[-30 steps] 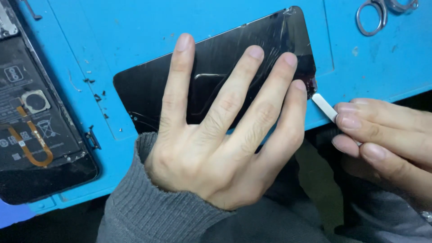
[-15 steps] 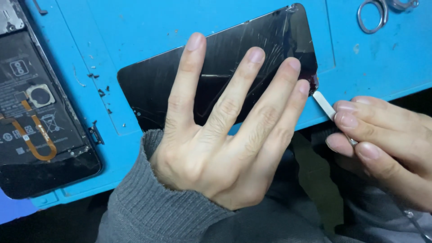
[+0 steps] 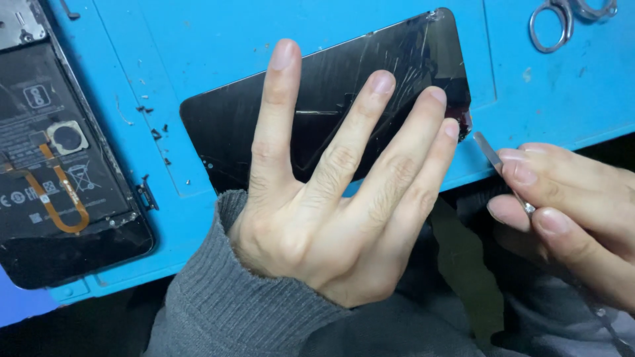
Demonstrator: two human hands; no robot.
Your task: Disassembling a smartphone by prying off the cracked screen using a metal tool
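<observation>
Left hand (image 3: 331, 218) flat, fingers spread on cracked screen (image 3: 264, 119), long axis upper-right; right hand (image 3: 569, 211) pinches metal tool (image 3: 488, 149), tip up-left.

Cracked black phone screen (image 3: 344, 86) on blue mat, grey label, perhaps battery's (image 3: 40, 152), far left

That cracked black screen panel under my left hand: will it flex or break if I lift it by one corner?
The cracked screen panel looks thin and flat, so probably light but brittle. Cracks fan across its upper right, so lifting by one corner may spread them. Debris specks beside it suggest it sheds shards.
</observation>
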